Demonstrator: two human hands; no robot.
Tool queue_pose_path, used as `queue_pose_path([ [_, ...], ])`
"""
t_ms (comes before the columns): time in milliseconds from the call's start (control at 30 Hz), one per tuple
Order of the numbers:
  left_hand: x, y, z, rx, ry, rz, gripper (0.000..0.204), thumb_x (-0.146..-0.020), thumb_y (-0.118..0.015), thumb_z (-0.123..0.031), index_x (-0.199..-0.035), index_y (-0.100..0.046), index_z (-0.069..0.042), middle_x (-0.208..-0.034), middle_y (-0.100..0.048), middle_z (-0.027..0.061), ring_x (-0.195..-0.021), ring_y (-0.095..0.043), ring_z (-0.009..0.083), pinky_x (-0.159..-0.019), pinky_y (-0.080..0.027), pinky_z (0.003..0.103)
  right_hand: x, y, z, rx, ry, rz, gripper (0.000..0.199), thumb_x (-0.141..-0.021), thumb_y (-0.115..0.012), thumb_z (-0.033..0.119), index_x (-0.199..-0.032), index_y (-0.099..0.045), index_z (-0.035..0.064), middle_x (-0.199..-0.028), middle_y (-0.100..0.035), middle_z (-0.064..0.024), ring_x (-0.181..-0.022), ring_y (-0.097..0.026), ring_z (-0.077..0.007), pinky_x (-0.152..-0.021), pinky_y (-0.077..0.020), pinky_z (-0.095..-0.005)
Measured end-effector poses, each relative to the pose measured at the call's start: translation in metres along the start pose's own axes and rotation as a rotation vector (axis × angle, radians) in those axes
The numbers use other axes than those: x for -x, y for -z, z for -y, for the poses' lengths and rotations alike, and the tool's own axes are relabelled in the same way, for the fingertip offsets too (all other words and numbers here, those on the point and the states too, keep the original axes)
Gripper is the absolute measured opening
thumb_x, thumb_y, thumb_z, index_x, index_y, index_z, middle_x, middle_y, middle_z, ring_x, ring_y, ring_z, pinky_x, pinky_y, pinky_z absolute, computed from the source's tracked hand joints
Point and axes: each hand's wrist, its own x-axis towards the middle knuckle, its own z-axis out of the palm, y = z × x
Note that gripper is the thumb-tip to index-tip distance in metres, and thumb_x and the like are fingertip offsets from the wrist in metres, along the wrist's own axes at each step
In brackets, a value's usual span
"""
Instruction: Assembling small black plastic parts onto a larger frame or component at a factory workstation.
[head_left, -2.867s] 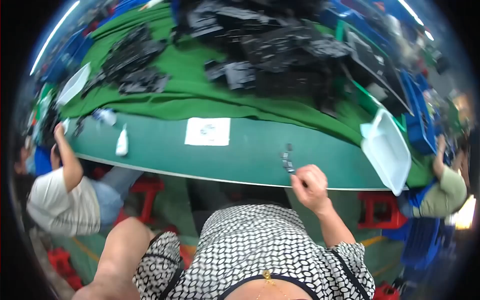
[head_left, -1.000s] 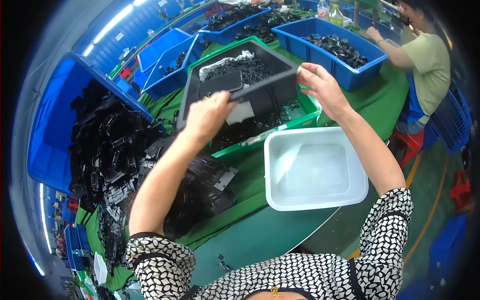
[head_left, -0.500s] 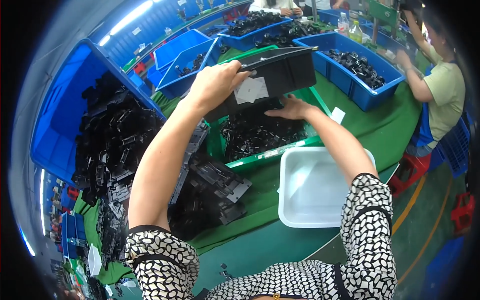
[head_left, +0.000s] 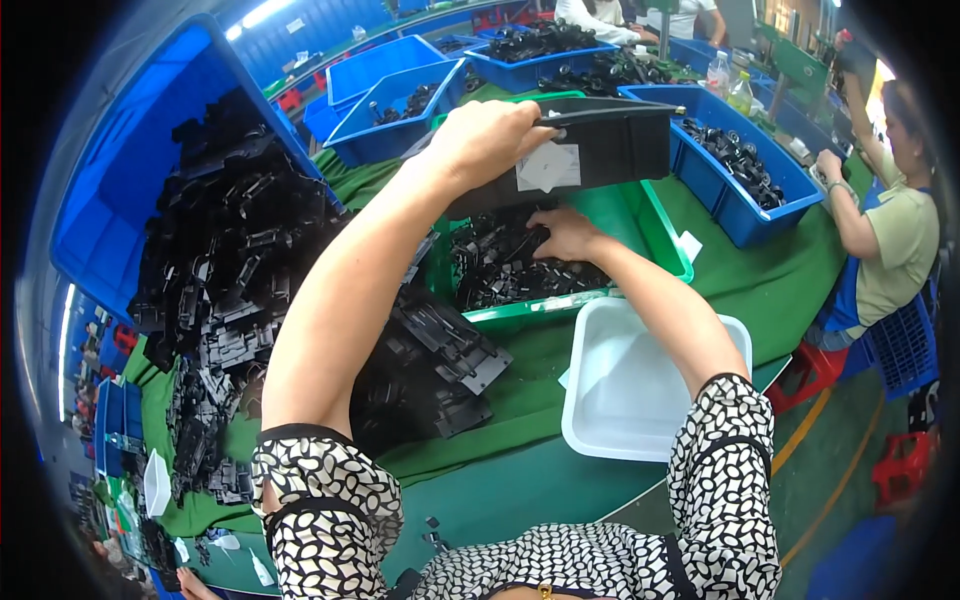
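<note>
A black plastic bin [head_left: 620, 145] with a white paper label [head_left: 549, 168] is tilted over the green bin [head_left: 560, 303]. My left hand [head_left: 490, 140] is closed around the near rim of the black bin. Small black plastic parts [head_left: 490, 262] fill the left portion of the green bin. My right hand [head_left: 568, 236] reaches in below the black bin, its fingers apart and touching these parts. The inside of the black bin is hidden from me.
A white tub [head_left: 625, 390] stands near my right forearm. Black moulded parts [head_left: 240, 250] are heaped at left, before a tipped blue bin [head_left: 110, 190]. Blue bins with black parts, one a wheel-filled bin [head_left: 735, 190], line the back. A co-worker [head_left: 890, 230] sits at right.
The view has shifted slightly. My right hand has moved left and down into the parts, and more of the green bin's floor shows at right. My left hand keeps its hold.
</note>
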Motion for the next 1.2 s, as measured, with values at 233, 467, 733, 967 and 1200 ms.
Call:
queue_pose_path([
  [233, 0.002, 0.000, -0.002, -0.020, 0.022, 0.010, 0.033, -0.082, -0.052, -0.035, -0.076, -0.057, -0.003, -0.070, -0.061, 0.0161, -0.068, -0.060, 0.0331, -0.061, -0.048, 0.042, 0.029, 0.023, 0.014, 0.231, 0.168, -0.267, 0.036, -0.073, -0.057, 0.009, -0.108, -0.058, 0.0122, -0.118, -0.048, -0.0148, -0.112, -0.041, -0.0349, -0.092, -0.0384, -0.0397],
  [467, -0.002, 0.005, 0.001, -0.044, 0.027, 0.030, 0.034, -0.084, -0.051, -0.037, -0.079, -0.057, -0.003, -0.073, -0.062, 0.0164, -0.072, -0.061, 0.0326, -0.063, -0.049, 0.041, 0.036, 0.033, 0.018, 0.237, 0.316, -0.338, 0.038, -0.073, -0.049, 0.003, -0.109, -0.059, 0.0136, -0.121, -0.044, -0.0151, -0.111, -0.041, -0.0364, -0.092, -0.0387, -0.0401],
  [733, -0.009, 0.006, 0.011, -0.036, 0.051, 0.023, 0.035, -0.083, -0.050, -0.038, -0.082, -0.059, -0.005, -0.075, -0.062, 0.0168, -0.072, -0.061, 0.0330, -0.063, -0.050, 0.041, 0.055, 0.037, 0.029, 0.162, 0.608, -0.605, 0.046, -0.055, -0.062, -0.008, -0.098, -0.058, 0.0067, -0.114, -0.047, -0.0146, -0.101, -0.047, -0.0339, -0.086, -0.0430, -0.0385],
  [967, -0.017, 0.007, 0.015, -0.003, 0.088, 0.031, 0.036, -0.081, -0.052, -0.041, -0.086, -0.063, -0.008, -0.083, -0.063, 0.0146, -0.080, -0.061, 0.0318, -0.071, -0.049, 0.041, 0.073, 0.051, 0.045, 0.287, 0.791, -0.735, 0.028, -0.060, -0.060, -0.002, -0.087, -0.061, 0.0030, -0.109, -0.051, -0.0123, -0.092, -0.051, -0.0304, -0.074, -0.0492, -0.0345],
  [1200, -0.017, 0.012, 0.021, 0.171, 0.116, 0.088, 0.039, -0.074, -0.061, -0.043, -0.089, -0.066, -0.007, -0.082, -0.064, 0.0134, -0.078, -0.062, 0.0273, -0.074, -0.048, 0.035, 0.093, 0.064, 0.064, 0.125, 0.823, -0.766, 0.043, -0.051, -0.062, -0.010, -0.092, -0.062, 0.0023, -0.111, -0.051, -0.0155, -0.097, -0.052, -0.0319, -0.081, -0.0464, -0.0356],
])
